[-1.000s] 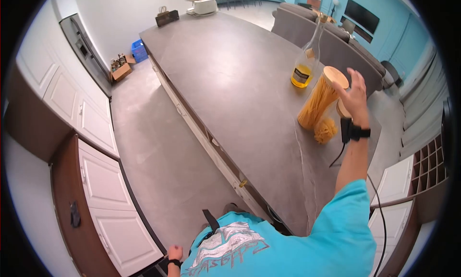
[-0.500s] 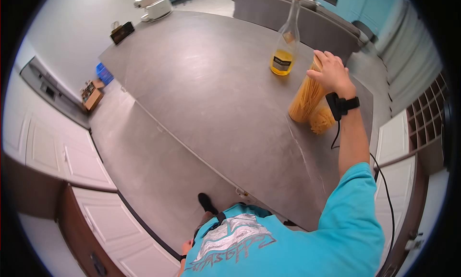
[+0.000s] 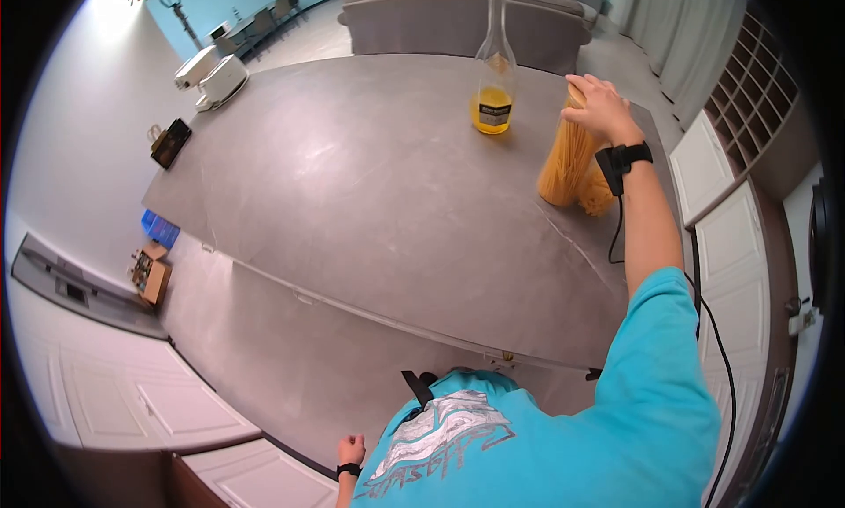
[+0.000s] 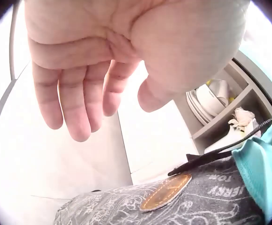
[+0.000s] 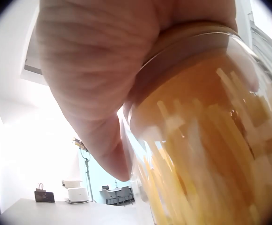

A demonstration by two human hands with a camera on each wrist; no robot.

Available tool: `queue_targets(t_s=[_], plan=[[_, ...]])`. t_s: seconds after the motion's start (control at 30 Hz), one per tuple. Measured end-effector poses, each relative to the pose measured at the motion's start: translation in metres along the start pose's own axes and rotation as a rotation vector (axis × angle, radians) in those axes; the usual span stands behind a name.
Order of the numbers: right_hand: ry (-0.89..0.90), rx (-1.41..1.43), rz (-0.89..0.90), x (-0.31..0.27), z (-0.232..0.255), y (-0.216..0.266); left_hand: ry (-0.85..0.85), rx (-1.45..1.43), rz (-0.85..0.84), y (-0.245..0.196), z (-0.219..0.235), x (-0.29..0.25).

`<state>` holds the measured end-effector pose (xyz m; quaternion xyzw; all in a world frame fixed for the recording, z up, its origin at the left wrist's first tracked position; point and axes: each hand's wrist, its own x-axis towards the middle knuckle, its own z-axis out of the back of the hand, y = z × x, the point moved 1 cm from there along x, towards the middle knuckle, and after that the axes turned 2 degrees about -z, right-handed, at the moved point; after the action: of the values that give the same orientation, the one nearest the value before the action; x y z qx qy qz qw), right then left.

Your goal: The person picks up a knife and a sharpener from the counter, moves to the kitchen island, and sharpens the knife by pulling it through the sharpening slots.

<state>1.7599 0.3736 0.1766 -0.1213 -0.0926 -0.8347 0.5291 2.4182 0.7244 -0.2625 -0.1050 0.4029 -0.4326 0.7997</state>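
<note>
Your right hand [image 3: 600,108] was clamped over the top of the tall spaghetti jar [image 3: 563,165], palm on the wooden lid and fingers curled down around its rim. In the right wrist view the thumb [image 5: 103,145] ran down the glass wall, with the dry strands of spaghetti [image 5: 206,154] packed upright just behind it. The jar stood on the grey countertop [image 3: 370,209], near its far right corner, leaning slightly.

Your left hand [image 3: 351,449] hung low at your side, below the counter edge and well apart from everything on it. The left wrist view showed its fingers [image 4: 75,103] loosely extended and relaxed, holding nothing.

A second, shorter jar of pasta [image 3: 598,195] sat just beside the tall one, partly hidden behind your wrist strap [image 3: 621,158]. To the left of the jars stood a glass bottle [image 3: 494,68] with yellow liquid in its lower part. At the far left end of the countertop were a white appliance [image 3: 220,75] and a small dark item [image 3: 171,142]. A grey sofa [image 3: 458,15] lay beyond the counter.
</note>
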Motion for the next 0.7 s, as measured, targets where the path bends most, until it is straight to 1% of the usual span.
queue_targets(t_s=[0.03, 0.07, 0.13, 0.2, 0.23, 0.27, 0.3, 0.33, 0.37, 0.4, 0.47, 0.5, 0.53, 0.57, 0.6, 0.67, 0.7], plan=[[-0.001, 0.007, 0.014, -0.002, 0.002, 0.002, 0.036, 0.052, 0.0, -0.005, 0.006, 0.005], [-0.002, 0.011, 0.03, -0.003, 0.002, 0.002, 0.053, 0.059, -0.016, -0.002, 0.007, 0.016], [-0.026, -0.025, 0.022, -0.004, -0.007, 0.0, 0.08, 0.165, -0.033, 0.006, 0.006, 0.03], [-0.183, -0.069, -0.012, -0.007, -0.01, 0.001, 0.125, 0.196, -0.044, 0.009, 0.004, 0.037], [-0.26, -0.01, 0.023, -0.012, -0.011, -0.002, 0.154, 0.229, -0.047, 0.015, 0.005, 0.045], [-0.269, -0.014, 0.006, -0.018, -0.018, -0.008, 0.157, 0.236, -0.065, 0.023, 0.0, 0.055], [-0.379, 0.126, 0.029, -0.026, -0.026, -0.015, 0.198, 0.254, -0.067, 0.052, -0.017, 0.078], [-0.49, 0.263, 0.053, -0.037, -0.031, -0.022, 0.241, 0.273, -0.069, 0.063, -0.025, 0.095], [-0.456, 0.312, 0.015, -0.053, -0.033, -0.028, 0.246, 0.283, -0.089, 0.058, -0.023, 0.101], [-0.394, 0.321, -0.064, -0.074, -0.032, -0.03, 0.26, 0.266, -0.091, 0.051, -0.021, 0.101], [-0.35, 0.303, -0.02, -0.109, -0.049, -0.057, 0.289, 0.261, -0.116, 0.038, -0.013, 0.1], [-0.238, 0.159, -0.113, -0.134, -0.043, -0.059, 0.288, 0.302, -0.121, 0.012, 0.001, 0.09], [-0.231, 0.142, -0.143, -0.157, -0.032, -0.059, 0.291, 0.343, -0.127, -0.008, 0.008, 0.089], [-0.276, 0.179, -0.163, -0.175, -0.029, -0.067, 0.347, 0.412, -0.149, -0.006, 0.008, 0.102], [-0.32, 0.212, -0.18, -0.191, -0.027, -0.078, 0.371, 0.422, -0.175, -0.012, 0.011, 0.111], [-0.27, 0.208, -0.22, -0.225, -0.019, -0.104, 0.392, 0.498, -0.131, -0.029, 0.018, 0.121], [-0.166, 0.209, -0.244, -0.243, -0.006, -0.107, 0.399, 0.53, -0.16, -0.033, 0.017, 0.135]])
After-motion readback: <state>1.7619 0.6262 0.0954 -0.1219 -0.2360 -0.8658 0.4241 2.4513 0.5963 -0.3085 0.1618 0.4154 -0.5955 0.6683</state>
